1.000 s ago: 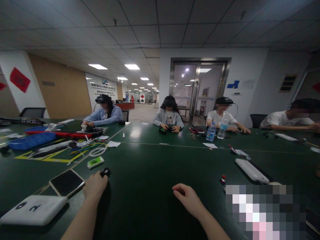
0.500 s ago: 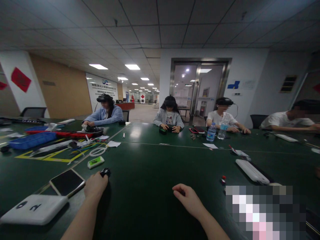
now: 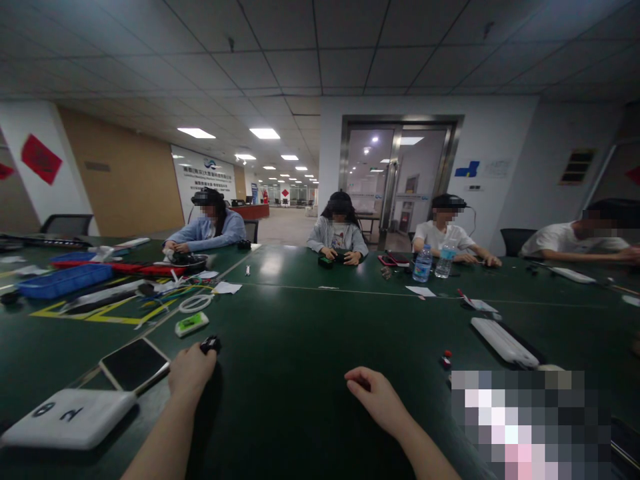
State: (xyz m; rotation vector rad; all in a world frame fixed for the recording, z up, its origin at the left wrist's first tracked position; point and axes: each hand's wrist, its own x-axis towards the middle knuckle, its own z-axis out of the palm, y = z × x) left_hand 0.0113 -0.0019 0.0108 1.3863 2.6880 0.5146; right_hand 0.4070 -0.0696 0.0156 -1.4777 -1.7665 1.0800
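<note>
My left hand (image 3: 190, 372) rests on the dark green table (image 3: 300, 333), fingers curled, its fingertips against a small black object (image 3: 211, 345). Whether it grips that object I cannot see. My right hand (image 3: 377, 397) lies on the table to the right, fingers curled loosely inward, with nothing visible in it. A phone (image 3: 134, 364) lies face up just left of my left hand. A white box (image 3: 67, 419) with black marks sits at the near left edge.
A small white and green device (image 3: 191, 325) and a white cable coil (image 3: 195, 304) lie beyond my left hand. A white bar (image 3: 504, 342) and a small red and black part (image 3: 445, 361) lie to the right. Blue trays (image 3: 63, 280), two water bottles (image 3: 433, 261) and several seated people are farther off.
</note>
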